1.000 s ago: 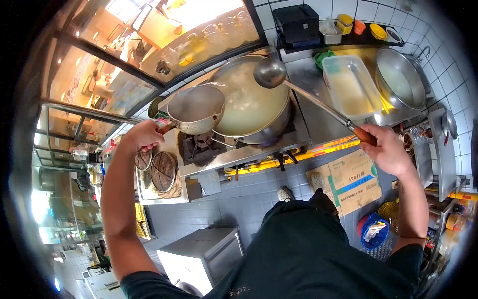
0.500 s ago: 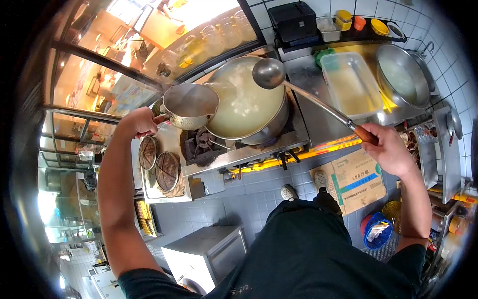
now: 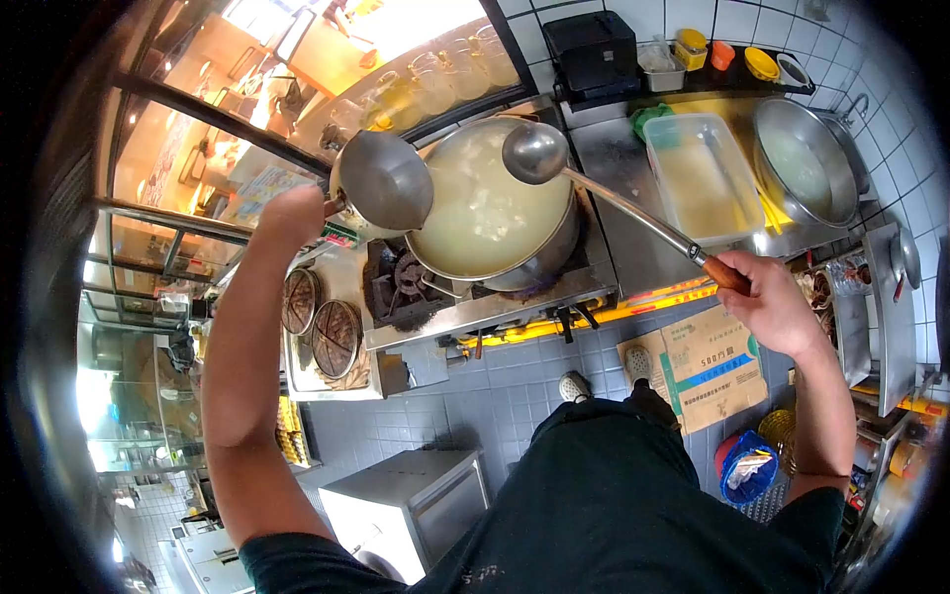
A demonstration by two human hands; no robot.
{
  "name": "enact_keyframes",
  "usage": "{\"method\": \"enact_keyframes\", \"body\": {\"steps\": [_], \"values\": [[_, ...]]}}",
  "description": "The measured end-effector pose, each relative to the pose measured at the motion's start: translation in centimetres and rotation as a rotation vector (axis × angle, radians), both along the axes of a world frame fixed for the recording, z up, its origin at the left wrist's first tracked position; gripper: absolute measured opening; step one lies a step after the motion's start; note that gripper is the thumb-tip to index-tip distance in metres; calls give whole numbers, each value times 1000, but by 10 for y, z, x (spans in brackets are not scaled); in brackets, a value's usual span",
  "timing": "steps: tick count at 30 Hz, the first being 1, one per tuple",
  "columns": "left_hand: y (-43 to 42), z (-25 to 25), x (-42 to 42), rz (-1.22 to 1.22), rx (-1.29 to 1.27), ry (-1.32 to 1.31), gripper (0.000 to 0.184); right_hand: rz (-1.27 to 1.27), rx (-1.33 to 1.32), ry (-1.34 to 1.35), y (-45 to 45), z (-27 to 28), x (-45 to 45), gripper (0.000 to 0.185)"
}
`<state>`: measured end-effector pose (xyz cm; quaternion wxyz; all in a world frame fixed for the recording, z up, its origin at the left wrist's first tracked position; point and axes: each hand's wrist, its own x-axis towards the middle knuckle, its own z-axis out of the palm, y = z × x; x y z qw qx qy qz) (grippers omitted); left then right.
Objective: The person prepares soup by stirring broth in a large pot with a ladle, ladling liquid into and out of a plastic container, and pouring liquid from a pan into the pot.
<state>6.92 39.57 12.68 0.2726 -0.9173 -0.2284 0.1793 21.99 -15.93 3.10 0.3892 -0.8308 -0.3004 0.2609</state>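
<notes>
The person's left hand is closed round the handle of a saucepan, held up over the left part of the stove and tipped steeply, its lip by the left rim of a big stockpot — a tilt that would let anything inside run over that lip, though no clear stream shows. The right hand grips the wooden end of a long ladle, whose steel bowl hangs over the pot's far right rim; holding it so far back probably spares the fingers the heat. Whether the shaft rests on the rim cannot be told.

The stockpot, with cloudy pale liquid inside, fills the stove's right side; an uncovered burner sits near the front left corner. Past the left edge, two round strainers lie in a shallow tray. A steel counter meets the stove's right edge, carrying a translucent tub and, towards its right end, a metal basin.

Behind run white wall tiles and a framed window with glass jars; flattened cardboard covers part of the grey tiled floor — near a blue-lined bin.
</notes>
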Motion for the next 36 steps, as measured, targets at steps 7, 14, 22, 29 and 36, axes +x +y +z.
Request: {"method": "enact_keyframes", "body": {"steps": [7,14,22,29,36], "values": [[-51,-4,7,-109,142,-12,19,8,7,14,7,0,-3,39],[-70,-40,10,-222,543,-156,22,22,23,31,15,-1,-9,40],[-1,-34,-15,-107,445,-327,25,31,43,5,23,-11,-14,35],[90,-75,-135,369,-152,-461,27,-26,101,199,33,-4,-27,29],[59,-264,-208,960,-910,-893,22,-130,121,386,50,-4,-47,36]]}}
